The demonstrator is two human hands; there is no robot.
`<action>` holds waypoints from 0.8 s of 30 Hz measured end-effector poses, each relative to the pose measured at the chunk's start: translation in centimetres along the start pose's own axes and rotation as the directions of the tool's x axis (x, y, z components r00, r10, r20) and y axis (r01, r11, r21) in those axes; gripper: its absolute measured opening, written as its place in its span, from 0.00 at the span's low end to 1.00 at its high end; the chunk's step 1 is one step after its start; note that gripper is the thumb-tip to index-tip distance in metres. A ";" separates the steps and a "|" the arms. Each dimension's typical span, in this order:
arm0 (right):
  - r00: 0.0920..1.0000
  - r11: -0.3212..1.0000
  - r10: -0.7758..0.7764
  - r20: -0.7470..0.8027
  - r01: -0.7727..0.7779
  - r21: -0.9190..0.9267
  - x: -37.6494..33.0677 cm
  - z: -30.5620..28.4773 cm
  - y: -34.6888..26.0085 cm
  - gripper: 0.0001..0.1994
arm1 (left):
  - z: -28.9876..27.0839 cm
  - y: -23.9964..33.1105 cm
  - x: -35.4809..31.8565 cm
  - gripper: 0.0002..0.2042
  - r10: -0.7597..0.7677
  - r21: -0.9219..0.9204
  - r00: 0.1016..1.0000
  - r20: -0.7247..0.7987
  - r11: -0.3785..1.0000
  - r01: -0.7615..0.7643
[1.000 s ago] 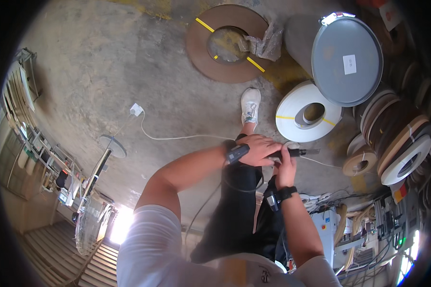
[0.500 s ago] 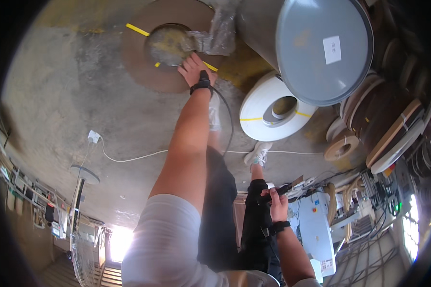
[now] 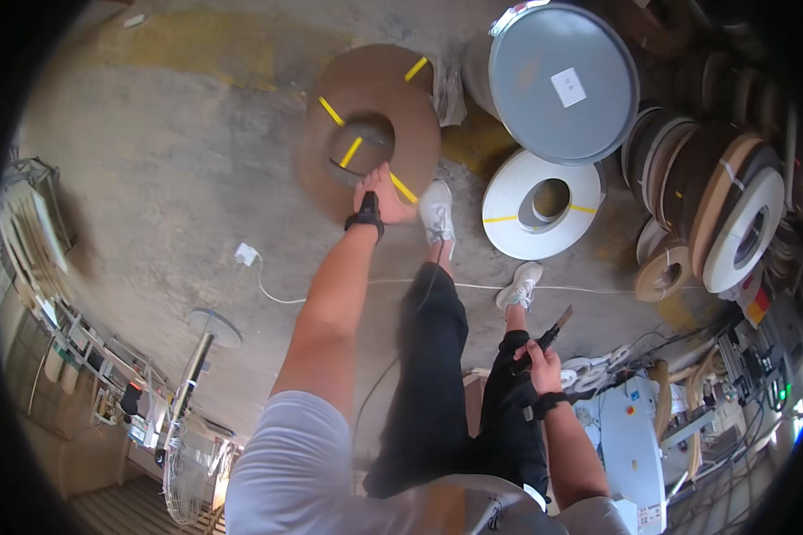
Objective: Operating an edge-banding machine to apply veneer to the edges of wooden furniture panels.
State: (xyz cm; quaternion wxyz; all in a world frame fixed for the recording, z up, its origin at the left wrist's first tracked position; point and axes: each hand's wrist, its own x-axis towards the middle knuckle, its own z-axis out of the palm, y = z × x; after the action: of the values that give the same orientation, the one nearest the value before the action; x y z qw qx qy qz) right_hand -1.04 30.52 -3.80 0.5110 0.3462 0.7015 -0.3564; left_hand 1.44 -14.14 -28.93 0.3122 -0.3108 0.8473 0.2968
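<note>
Concrete floor (image 3: pixel 169 178) spreads under everything, grey and stained. Against its far edge stands a grey drum (image 3: pixel 562 80) with a round lid, and beside that a stack of upright coils (image 3: pixel 732 214) in brown and white. A white coil (image 3: pixel 540 203) with yellow straps lies flat between the drum and my feet. The brown coil (image 3: pixel 366 134), bound with yellow straps, lies flat on the floor just beyond my left shoe (image 3: pixel 437 214), and my left hand (image 3: pixel 382 192) presses on its near rim, fingers spread, not closed around it. A white cable (image 3: pixel 473 285) crosses the floor by my legs. My right hand (image 3: pixel 537 364) has its grip closed on a small cutter (image 3: pixel 551 328), blade pointing up, near my right knee.
</note>
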 end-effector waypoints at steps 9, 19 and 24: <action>0.996 0.990 -0.079 -0.051 0.084 0.109 -12.5 -9.5 0.1 0.17 | -10.0 6.0 -20.1 0.40 0.234 -0.417 0.781 0.579 0.908 0.038; 0.808 0.865 -0.346 -0.476 0.471 0.171 -26.9 -22.1 12.8 0.16 | -10.9 12.2 -41.9 0.42 0.007 -0.007 0.803 0.595 1.000 -0.003; 0.734 0.663 -0.192 -0.651 0.586 0.465 -30.6 -29.3 29.3 0.16 | -6.0 17.9 -46.6 0.38 0.113 -0.362 0.767 0.631 0.918 0.163</action>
State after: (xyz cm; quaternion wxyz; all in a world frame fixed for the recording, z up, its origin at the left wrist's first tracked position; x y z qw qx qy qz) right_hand 17.35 66.67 27.98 0.0420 0.4198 0.7093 -0.5647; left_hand 15.15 8.90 13.67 0.5166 -0.2588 0.6072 0.5454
